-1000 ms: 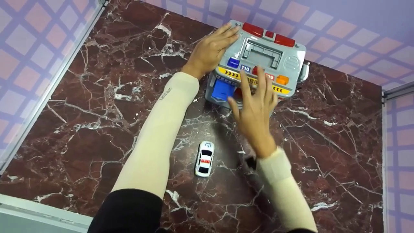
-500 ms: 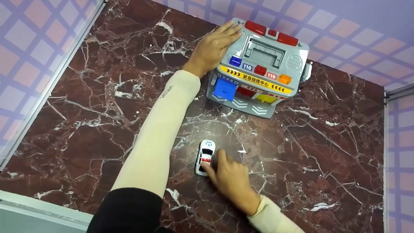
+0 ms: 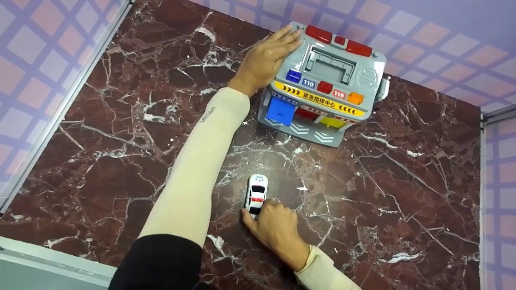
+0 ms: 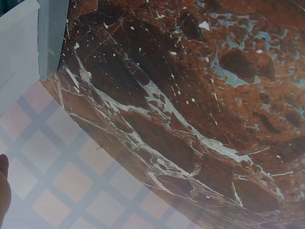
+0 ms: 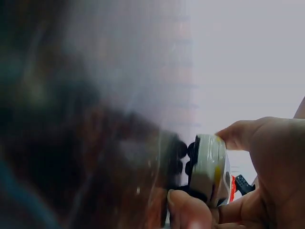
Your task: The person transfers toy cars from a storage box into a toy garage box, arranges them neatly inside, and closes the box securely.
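My left hand (image 3: 264, 60) lies against the left side of a grey toy emergency station (image 3: 369, 96), its fingers stretched over the top left corner. In the left wrist view only a fingertip (image 4: 4, 183) shows at the left edge. A white toy police car (image 3: 258, 183) stands on the marbled surface in front of the station, nose towards it. My right hand (image 3: 278, 225) grips the car's rear end, thumb on its left and curled fingers on its right. The right wrist view shows the toy car (image 5: 207, 164) between thumb and fingers, close to the surface.
The dark red marbled table (image 3: 133, 173) stretches around both hands. A tiled wall (image 3: 427, 40) stands right behind the station. Metal frame edges (image 3: 68, 108) border the table. The station has a blue door (image 3: 280, 112) and coloured buttons on its roof.
My right hand has come down from in front of the station's buttons to the toy car and now grips its rear. My left hand has stayed on the station, which shifted slightly in view.
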{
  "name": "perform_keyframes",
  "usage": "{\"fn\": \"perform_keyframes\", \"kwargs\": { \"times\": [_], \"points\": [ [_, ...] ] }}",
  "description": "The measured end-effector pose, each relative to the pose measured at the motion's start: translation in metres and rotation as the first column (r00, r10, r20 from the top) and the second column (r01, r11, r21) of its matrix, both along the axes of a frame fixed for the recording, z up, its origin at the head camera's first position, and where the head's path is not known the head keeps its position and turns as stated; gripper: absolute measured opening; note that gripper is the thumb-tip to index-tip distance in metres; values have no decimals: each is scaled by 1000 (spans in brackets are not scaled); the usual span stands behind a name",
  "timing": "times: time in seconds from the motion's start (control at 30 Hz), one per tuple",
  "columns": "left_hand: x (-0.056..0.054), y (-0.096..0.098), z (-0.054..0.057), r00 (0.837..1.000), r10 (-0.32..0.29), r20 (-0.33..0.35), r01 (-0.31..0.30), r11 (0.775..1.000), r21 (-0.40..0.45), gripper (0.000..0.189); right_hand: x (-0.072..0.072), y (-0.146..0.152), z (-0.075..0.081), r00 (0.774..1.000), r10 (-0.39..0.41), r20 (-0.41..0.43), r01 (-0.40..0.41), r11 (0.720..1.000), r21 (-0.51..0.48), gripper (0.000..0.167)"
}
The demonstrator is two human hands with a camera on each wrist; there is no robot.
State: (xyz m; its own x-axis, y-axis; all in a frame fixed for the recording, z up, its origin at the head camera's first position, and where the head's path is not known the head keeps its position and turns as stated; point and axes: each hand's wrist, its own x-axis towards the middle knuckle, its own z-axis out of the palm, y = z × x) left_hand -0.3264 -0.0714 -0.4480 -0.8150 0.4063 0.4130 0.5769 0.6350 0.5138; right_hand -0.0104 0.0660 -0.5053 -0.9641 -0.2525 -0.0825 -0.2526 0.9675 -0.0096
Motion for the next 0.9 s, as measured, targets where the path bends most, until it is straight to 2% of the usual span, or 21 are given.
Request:
{"fn": "perform_keyframes", "kwargs": {
  "times": [0.33, 0.43, 0.57, 0.7, 0.9],
  "points": [
    [-1, 2, -1, 1000, -10, -11, 10, 1000, -5, 38, 3, 0, 4, 1000, -4, 16, 4, 999, -33, 57],
    [-1, 2, -1, 1000, -9, -12, 9, 1000, -9, 38, 1, 2, 12, 999, -9, 52, 11, 999, -48, 56],
    [-1, 2, 0, 1000, -5, -3, 5, 1000, -6, 37, -5, 8, 30, 993, -32, 117, 39, 998, -58, 56],
    [-1, 2, 0, 1000, -7, -6, 7, 1000, 0, 37, -8, 13, 45, 990, -64, 126, 74, 994, -76, 56],
    [-1, 2, -1, 1000, -11, -9, 11, 1000, 4, 38, -10, 16, 44, 991, -65, 117, 74, 995, -73, 57]
  ]
}}
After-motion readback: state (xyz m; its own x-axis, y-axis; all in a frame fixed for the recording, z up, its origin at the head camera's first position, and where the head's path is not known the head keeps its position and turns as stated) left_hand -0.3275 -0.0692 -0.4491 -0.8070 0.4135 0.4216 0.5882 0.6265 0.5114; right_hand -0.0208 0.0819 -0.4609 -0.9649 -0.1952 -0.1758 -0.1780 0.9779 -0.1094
